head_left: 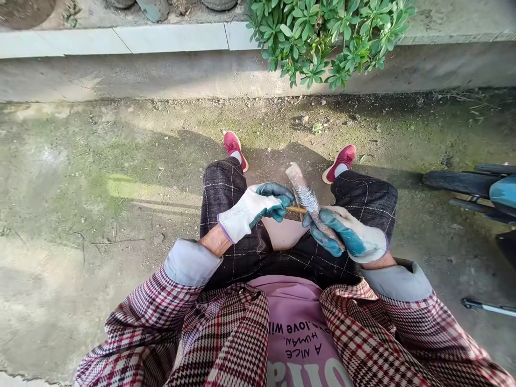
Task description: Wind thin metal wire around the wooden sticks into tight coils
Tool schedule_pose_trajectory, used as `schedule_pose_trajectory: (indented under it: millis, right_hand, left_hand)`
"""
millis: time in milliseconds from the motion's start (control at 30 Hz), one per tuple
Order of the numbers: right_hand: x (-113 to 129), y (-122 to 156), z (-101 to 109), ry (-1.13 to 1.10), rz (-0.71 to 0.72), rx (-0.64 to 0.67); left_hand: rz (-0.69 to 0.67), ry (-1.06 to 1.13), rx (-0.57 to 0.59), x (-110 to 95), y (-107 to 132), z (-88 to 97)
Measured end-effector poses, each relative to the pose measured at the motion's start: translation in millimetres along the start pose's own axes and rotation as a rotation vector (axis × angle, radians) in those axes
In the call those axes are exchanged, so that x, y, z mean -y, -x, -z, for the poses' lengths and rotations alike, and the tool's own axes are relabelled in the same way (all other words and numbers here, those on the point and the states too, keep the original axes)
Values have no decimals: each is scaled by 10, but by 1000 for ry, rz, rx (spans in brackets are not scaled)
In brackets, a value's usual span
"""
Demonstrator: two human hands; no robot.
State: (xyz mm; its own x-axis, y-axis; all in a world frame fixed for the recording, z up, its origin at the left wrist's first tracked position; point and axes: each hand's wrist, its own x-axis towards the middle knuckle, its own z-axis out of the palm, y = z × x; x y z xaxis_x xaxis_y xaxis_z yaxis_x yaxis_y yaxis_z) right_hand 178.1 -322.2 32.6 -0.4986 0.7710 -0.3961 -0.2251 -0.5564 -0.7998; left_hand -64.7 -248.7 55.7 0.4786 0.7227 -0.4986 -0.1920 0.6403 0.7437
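My left hand (268,205), in a white glove with a blue-green coated palm, is closed on a thin yellowish-brown stick (295,209). The stick reaches across toward my right hand (341,231), which wears a matching glove. Those right fingers are wrapped round a thick rod-like piece (308,199) with silvery wire wound about its middle. It slants, its pale blunt end pointing up and left, away from me. Part of its lower end is covered by the glove. Where stick and rod cross, I cannot tell whether they touch. A pale flat surface (282,232) shows between my knees, below the hands.
Bare, mossy concrete ground (100,188) surrounds my feet in red shoes. Ahead runs a low wall with a white tiled ledge (173,38), overhung by a leafy green plant (326,37). At the right stands a black-tyred wheel (449,181) of a blue vehicle.
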Motion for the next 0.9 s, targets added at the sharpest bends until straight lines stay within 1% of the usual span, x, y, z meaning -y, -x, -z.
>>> schedule_pose_trajectory:
  millis: [100, 167, 267, 367, 467, 567, 733, 900]
  right_hand:
    - [-30, -25, -8, 14, -21, 32]
    - [-4, -14, -9, 10, 11, 1]
    - [80, 29, 4, 20, 55, -70]
    - [150, 67, 25, 50, 68, -88]
    - [175, 85, 34, 68, 79, -75]
    - [177, 89, 28, 60, 87, -81]
    - [171, 81, 23, 63, 110, -116]
    - [158, 76, 35, 75, 103, -135]
  left_hand:
    - [-25, 38, -3, 36, -20, 24]
    - [-25, 56, 14, 43, -31, 47]
    - [15, 77, 59, 23, -32, 65]
    - [45, 75, 85, 4, -25, 65]
    - [37, 58, 70, 4, -25, 60]
    - [48, 38, 28, 24, -38, 59]
    - [74, 25, 44, 80, -88, 88]
    - [104, 6, 14, 90, -126, 133]
